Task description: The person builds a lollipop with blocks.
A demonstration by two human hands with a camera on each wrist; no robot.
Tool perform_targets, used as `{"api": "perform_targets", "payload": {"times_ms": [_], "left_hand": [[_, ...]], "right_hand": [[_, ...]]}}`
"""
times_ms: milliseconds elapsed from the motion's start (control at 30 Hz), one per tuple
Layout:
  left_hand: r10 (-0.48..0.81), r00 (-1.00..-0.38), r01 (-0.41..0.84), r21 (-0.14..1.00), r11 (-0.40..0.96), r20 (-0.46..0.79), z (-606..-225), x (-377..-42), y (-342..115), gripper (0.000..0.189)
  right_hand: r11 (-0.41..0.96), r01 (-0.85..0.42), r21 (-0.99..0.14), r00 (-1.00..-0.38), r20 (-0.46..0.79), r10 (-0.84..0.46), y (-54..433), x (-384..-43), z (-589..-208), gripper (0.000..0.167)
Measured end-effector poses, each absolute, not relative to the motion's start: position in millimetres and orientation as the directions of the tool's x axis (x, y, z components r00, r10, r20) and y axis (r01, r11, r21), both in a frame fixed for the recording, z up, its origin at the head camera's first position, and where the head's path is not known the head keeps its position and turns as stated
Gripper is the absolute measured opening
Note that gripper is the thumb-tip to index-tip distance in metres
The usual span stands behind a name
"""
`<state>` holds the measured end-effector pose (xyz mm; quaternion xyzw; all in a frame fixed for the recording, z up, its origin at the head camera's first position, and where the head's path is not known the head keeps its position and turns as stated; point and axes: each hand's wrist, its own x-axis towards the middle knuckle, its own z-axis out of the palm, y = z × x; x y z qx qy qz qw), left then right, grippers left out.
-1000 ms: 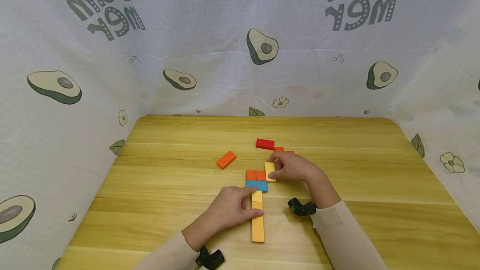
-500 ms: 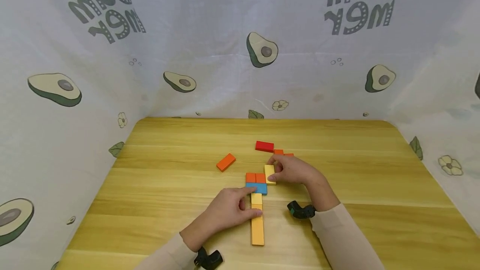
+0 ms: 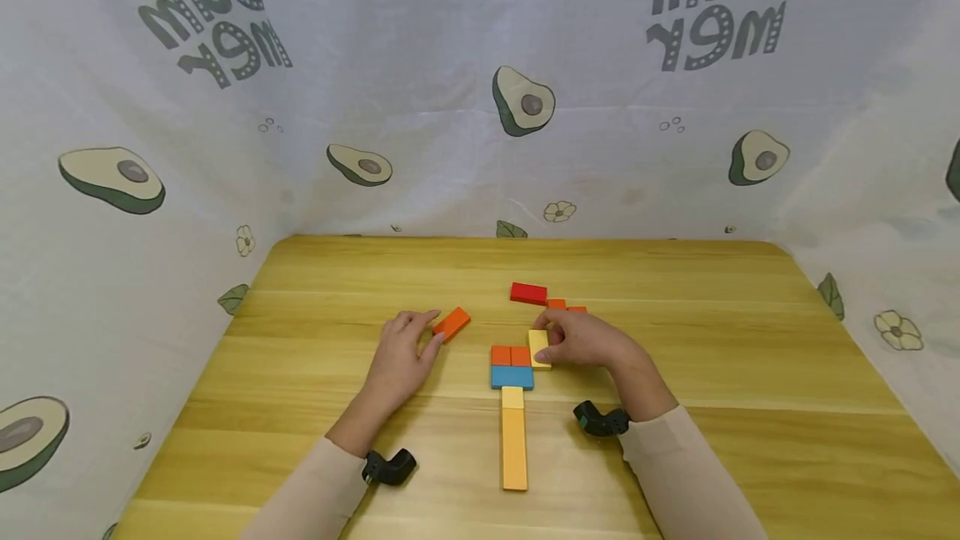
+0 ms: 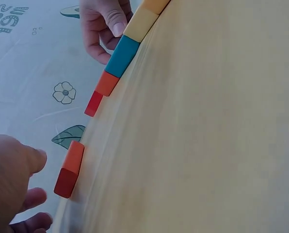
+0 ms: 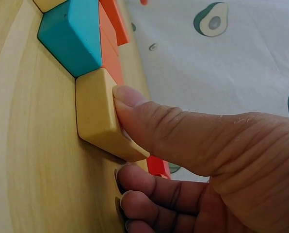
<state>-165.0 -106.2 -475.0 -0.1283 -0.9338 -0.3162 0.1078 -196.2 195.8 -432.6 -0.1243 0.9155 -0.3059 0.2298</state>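
My left hand (image 3: pixel 401 357) reaches toward a loose orange block (image 3: pixel 452 324) lying askew on the table. Its thumb and fingers are spread at the near end of that block; in the left wrist view a gap shows between them. My right hand (image 3: pixel 588 337) holds a pale yellow block (image 5: pixel 93 108), thumb on its top face and a fingertip at its far end. That block lies against two small orange blocks (image 3: pixel 511 356) and beside the corner of a blue block (image 3: pixel 512 377). Below the blue one, a small yellow block (image 3: pixel 512 397) and a long yellow-orange block (image 3: pixel 514 449) form a column.
A red block (image 3: pixel 528 293) lies farther back on the wooden table (image 3: pixel 360 273). Two orange pieces (image 3: pixel 557 304) show partly behind my right hand. A patterned cloth (image 3: pixel 450 90) hangs around the table's far and side edges. Each wrist wears a black camera mount (image 3: pixel 390 467).
My left hand has left the blue and yellow blocks and moved left and away, up to the loose orange block. The right hand stays on the pale yellow block.
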Motion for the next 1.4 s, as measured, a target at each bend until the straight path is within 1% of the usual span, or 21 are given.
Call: {"api": "perform_targets", "payload": {"times_ms": [100, 233, 333, 533, 633, 867, 1100, 1400], "left_hand": [[0.225, -0.934, 0.345, 0.546, 0.763, 0.276, -476, -167, -106, 0.04], [0.262, -0.921, 0.381, 0.533, 0.756, 0.288, -477, -172, -105, 0.032], [0.259, -0.926, 0.371, 0.538, 0.757, 0.274, -480, -177, -105, 0.03], [0.244, -0.94, 0.338, 0.563, 0.754, 0.238, -481, -179, -105, 0.034], [0.262, -0.937, 0.347, 0.548, 0.761, 0.229, -483, -178, -104, 0.031], [0.319, -0.929, 0.368, 0.574, 0.732, 0.188, -480, -172, -93, 0.033], [0.336, -0.914, 0.405, 0.562, 0.721, 0.227, -482, -169, -85, 0.026], [0.361, -0.898, 0.439, 0.556, 0.706, 0.251, -488, -168, -85, 0.026]], "right_hand": [[0.791, -0.087, -0.605, -0.86, -0.355, -0.366, 196, -196, -434, 0.044], [0.798, -0.1, -0.594, -0.86, -0.352, -0.369, 195, -198, -432, 0.043], [0.801, -0.098, -0.591, -0.857, -0.359, -0.37, 196, -200, -432, 0.043], [0.791, -0.089, -0.605, -0.85, -0.369, -0.377, 195, -201, -434, 0.044], [0.793, -0.085, -0.603, -0.849, -0.373, -0.375, 194, -199, -436, 0.044], [0.8, -0.092, -0.593, -0.857, -0.363, -0.367, 197, -199, -436, 0.044], [0.79, -0.099, -0.605, -0.853, -0.357, -0.38, 198, -199, -435, 0.045], [0.786, -0.097, -0.61, -0.857, -0.351, -0.377, 198, -198, -437, 0.044]]}}
